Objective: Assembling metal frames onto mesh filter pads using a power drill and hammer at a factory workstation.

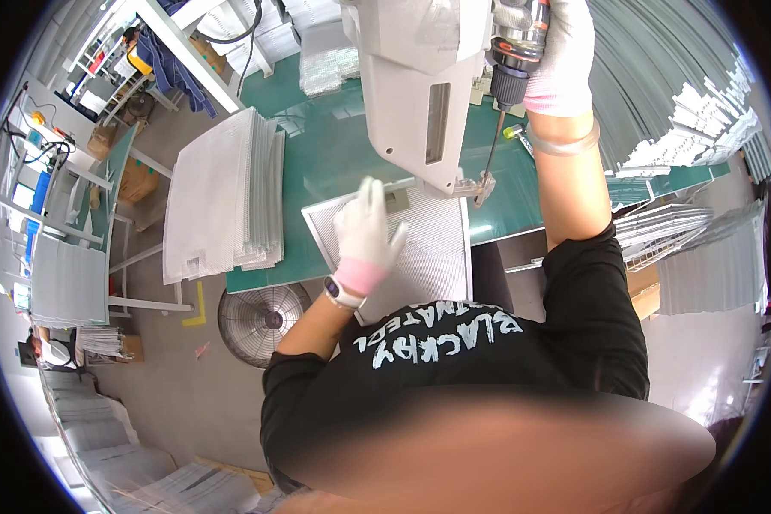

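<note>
My left hand [364,230], in a white glove with a pink cuff, lies over a flat mesh panel [433,261] with a pale frame. Its fingers are stretched out near a small greenish plate [397,201] at the panel's far edge. My right hand [567,60], gloved too, is raised at the upper right, wrapped round a power screwdriver [511,84] that points downward. The long thin bit ends beside the metal tip [478,188] of a large light-grey machine [403,94]. That machine stands over the panel's far side.
The green worktable [317,163] carries a tall stack of white mesh panels [214,193] at the left. A big pile of grey strips [660,77] fills the far right. A round floor fan [264,321] stands below the table's near left edge. A yellow-headed tool [514,132] lies behind the bit.
</note>
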